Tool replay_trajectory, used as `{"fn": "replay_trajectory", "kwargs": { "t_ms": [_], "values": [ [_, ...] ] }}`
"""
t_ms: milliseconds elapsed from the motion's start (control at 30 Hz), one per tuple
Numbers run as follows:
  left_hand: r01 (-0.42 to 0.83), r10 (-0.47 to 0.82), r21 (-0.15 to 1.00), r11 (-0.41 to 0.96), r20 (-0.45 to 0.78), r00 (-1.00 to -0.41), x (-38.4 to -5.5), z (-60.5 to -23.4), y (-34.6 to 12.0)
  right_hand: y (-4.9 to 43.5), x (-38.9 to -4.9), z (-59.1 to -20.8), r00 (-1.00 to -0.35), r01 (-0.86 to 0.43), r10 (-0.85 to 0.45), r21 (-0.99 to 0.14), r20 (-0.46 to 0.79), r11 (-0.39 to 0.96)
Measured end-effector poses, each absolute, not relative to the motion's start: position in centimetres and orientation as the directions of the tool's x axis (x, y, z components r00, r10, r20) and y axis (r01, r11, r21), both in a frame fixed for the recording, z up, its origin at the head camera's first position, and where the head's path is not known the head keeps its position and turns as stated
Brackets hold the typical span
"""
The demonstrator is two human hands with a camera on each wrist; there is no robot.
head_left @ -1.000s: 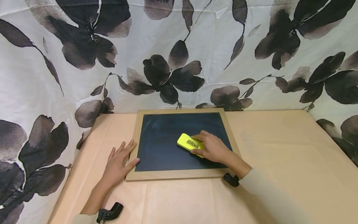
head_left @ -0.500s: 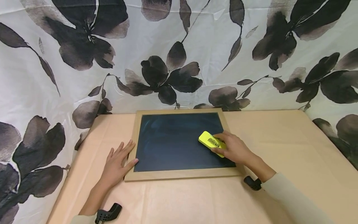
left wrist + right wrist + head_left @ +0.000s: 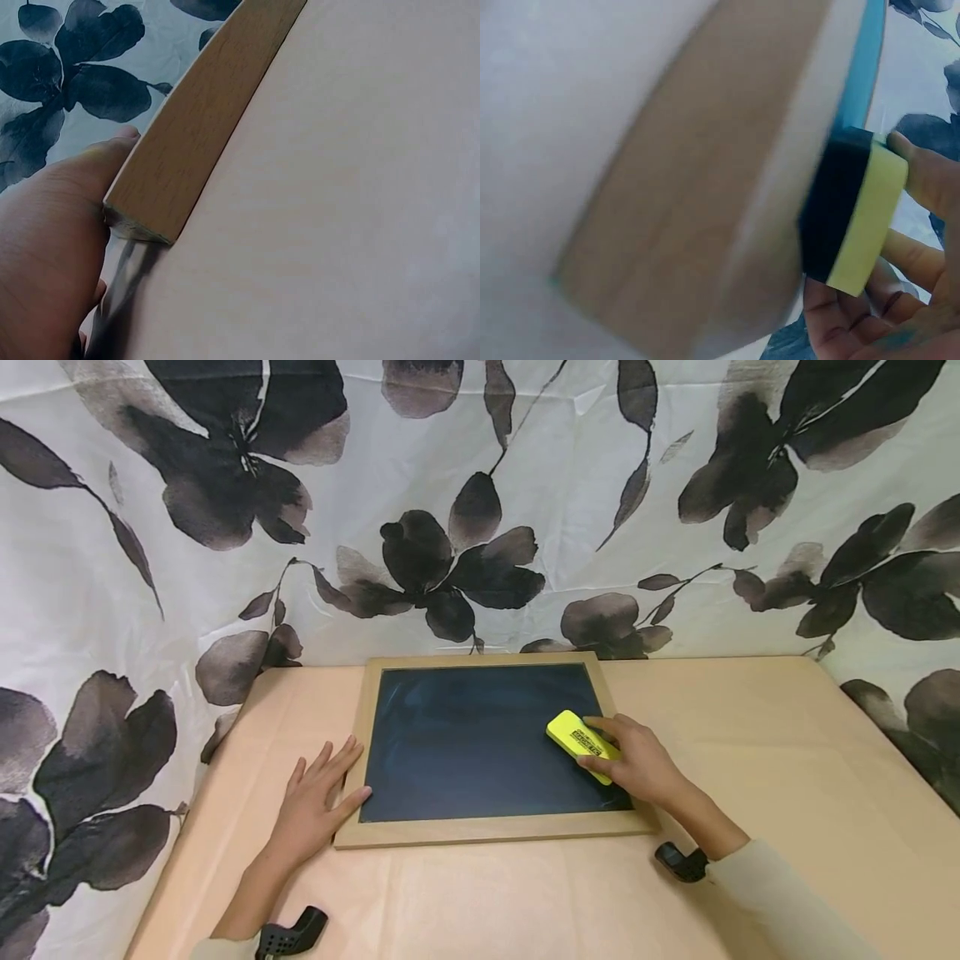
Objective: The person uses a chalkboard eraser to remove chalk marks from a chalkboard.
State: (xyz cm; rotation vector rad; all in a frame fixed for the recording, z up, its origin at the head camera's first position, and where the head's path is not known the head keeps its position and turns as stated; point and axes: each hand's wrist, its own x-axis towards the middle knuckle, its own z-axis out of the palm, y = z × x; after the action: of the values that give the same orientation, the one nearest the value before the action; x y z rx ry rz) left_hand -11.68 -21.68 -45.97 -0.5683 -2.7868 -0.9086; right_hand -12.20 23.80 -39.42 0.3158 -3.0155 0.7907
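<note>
A small chalkboard (image 3: 480, 752) with a light wooden frame lies on the table, faint chalk smears on its dark surface. My right hand (image 3: 637, 764) grips a yellow board eraser (image 3: 581, 745), thumb and fingers on its two long sides, and holds it against the right part of the board. In the right wrist view the eraser (image 3: 870, 217) shows a dark pad under its yellow back. My left hand (image 3: 311, 806) lies with straight fingers on the frame's left edge, thumb over the lower left corner. The left wrist view shows that hand (image 3: 60, 232) beside the wooden frame (image 3: 195, 120).
The table (image 3: 750, 752) has a pale peach cover. A white cloth with dark flowers (image 3: 420, 560) hangs behind it and along the left side. Black camera mounts (image 3: 292, 931) sit on both wrists.
My right hand has slid the eraser from the board's middle toward its right side, slowing over the last half second. My left hand keeps its place on the frame.
</note>
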Motion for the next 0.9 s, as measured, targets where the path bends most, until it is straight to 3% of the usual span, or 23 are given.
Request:
{"fn": "replay_trajectory", "kwargs": {
  "t_ms": [267,900],
  "values": [
    [0.412,0.323,0.535,0.738,0.256,-0.911,-11.7,-45.7,-21.2,24.3,-11.7,-39.9,-0.98,-0.196,-0.184,-0.546,0.077,0.815],
    [0.408,0.315,0.529,0.744,0.261,-0.912,-11.8,-45.8,-21.9,22.6,-12.4,-39.7,-0.978,-0.2,-0.193,-0.562,0.073,0.802]
  ]
}}
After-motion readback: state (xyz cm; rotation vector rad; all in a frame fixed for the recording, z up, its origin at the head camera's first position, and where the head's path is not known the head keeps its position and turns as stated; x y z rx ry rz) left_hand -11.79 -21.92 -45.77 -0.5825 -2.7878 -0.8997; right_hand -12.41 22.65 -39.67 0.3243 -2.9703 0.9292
